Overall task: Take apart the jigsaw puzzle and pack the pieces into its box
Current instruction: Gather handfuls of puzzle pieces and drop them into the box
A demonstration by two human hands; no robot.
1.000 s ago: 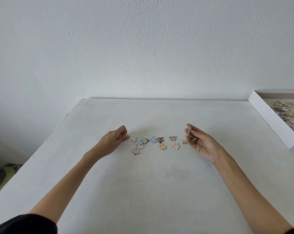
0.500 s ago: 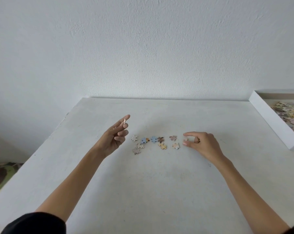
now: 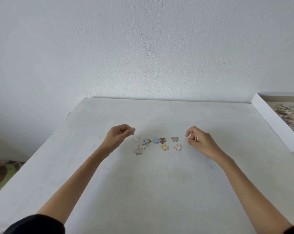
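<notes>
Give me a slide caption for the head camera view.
Right hand, gripping several pieces, and curled left hand flank loose puzzle pieces on white table; box at right.

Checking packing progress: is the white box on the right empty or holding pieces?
Not empty: the white box shows a heap of pastel pieces inside. Its right part is cut off, so how full cannot be told.
</notes>
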